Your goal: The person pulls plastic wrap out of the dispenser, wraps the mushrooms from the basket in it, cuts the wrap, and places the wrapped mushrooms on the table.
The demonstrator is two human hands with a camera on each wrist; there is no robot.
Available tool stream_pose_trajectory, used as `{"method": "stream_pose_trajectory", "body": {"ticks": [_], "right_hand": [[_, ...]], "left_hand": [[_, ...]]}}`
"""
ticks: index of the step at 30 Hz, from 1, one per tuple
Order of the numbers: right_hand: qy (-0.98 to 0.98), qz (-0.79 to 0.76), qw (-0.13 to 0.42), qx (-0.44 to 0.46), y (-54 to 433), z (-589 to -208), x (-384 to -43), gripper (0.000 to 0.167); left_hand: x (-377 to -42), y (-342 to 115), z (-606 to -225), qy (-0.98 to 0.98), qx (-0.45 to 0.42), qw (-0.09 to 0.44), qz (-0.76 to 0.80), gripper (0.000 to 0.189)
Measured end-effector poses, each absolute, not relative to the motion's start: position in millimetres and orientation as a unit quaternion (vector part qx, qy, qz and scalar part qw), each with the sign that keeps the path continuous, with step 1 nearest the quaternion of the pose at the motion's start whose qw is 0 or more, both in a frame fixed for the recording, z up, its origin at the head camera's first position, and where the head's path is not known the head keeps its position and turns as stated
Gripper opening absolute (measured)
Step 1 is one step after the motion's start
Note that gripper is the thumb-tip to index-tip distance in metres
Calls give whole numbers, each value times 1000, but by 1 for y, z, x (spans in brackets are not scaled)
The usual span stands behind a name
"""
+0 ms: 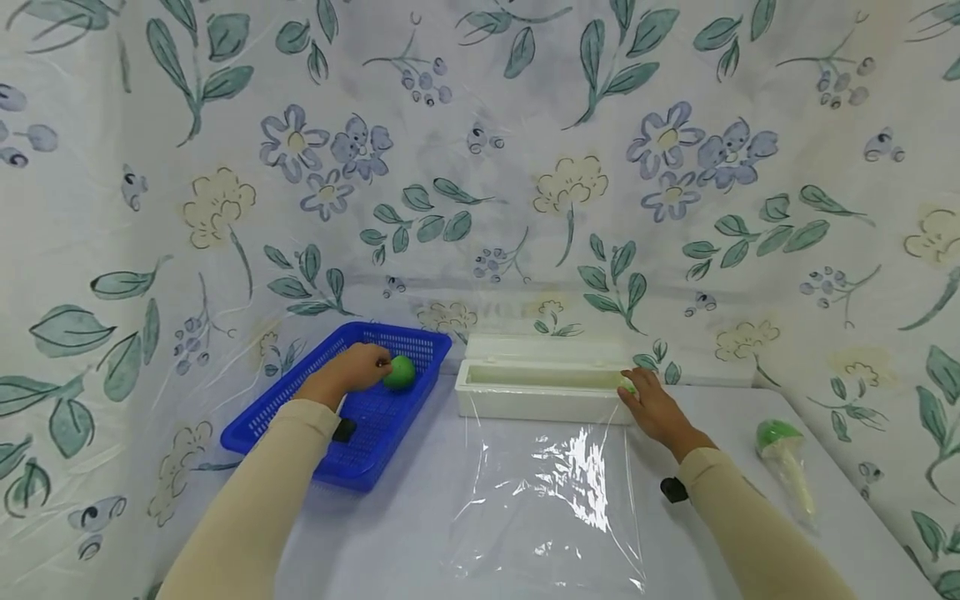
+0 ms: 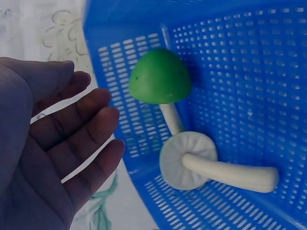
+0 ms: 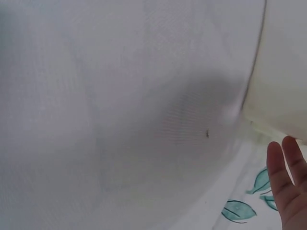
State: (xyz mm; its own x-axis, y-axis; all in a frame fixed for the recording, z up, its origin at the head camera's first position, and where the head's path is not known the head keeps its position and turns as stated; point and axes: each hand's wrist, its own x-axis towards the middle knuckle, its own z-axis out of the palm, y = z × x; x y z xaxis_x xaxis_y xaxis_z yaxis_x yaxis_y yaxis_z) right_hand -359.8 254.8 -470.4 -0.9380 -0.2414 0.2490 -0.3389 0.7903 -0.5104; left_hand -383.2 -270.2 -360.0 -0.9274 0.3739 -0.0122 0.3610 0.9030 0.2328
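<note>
My left hand (image 1: 358, 368) is over the blue plastic basket (image 1: 429, 337), beside a green-capped mushroom (image 1: 400, 372). In the left wrist view, the relaxed fingers of this hand hold nothing and are apart from two mushrooms: one shows its green cap (image 2: 160, 76), the other lies with its pale underside and stem (image 2: 230, 172) showing. At the right end of the white cling film dispenser (image 1: 543, 404), my right hand (image 1: 660, 410) rests with its fingers extended. The right wrist view shows fingertips at the edge of the dispenser (image 3: 283, 72).
Clear cling film (image 1: 547, 500) runs from the dispenser over the white table toward me. A film-wrapped mushroom with a green cap (image 1: 780, 433) lies on the right side of the table. A flower-patterned curtain (image 1: 525, 167) hangs behind.
</note>
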Motion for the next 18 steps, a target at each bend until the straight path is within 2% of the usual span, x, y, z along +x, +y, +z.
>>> {"method": "stream_pose_trajectory", "body": {"ticks": [12,18], "right_hand": [[-939,288,105,155,261,-478,-360,49],[-937,299,104,145,263,-482,-359,48]], "left_hand": [[-403,-273,-375,981,139,29,131,25],[-407,-292,-378,987,84,18,134,19]]}}
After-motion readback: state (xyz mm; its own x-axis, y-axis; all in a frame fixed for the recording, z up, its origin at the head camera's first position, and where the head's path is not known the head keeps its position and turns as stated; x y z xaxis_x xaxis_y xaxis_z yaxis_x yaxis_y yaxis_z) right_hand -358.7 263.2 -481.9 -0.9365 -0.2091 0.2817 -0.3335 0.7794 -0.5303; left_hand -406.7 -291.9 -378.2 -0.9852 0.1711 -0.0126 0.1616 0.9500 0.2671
